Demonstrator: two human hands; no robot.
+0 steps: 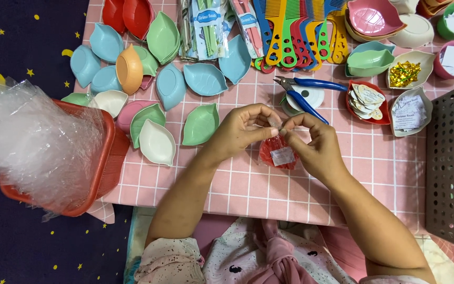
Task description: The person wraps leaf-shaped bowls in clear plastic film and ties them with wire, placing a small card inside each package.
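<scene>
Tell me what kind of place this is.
Probably a home workspace for packing small gifts by hand. Both hands pinch a small red item in clear wrap over a pink checked cloth, with pastel leaf-shaped plastic dishes and bright plastic combs laid out in quantity.

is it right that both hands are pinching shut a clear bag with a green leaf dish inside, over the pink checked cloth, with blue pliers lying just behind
Not quite: the dish in the clear bag is red, not green, as the head view shows. The left hand and right hand do pinch the bag's top over the pink checked cloth, with blue pliers lying just behind.
</scene>
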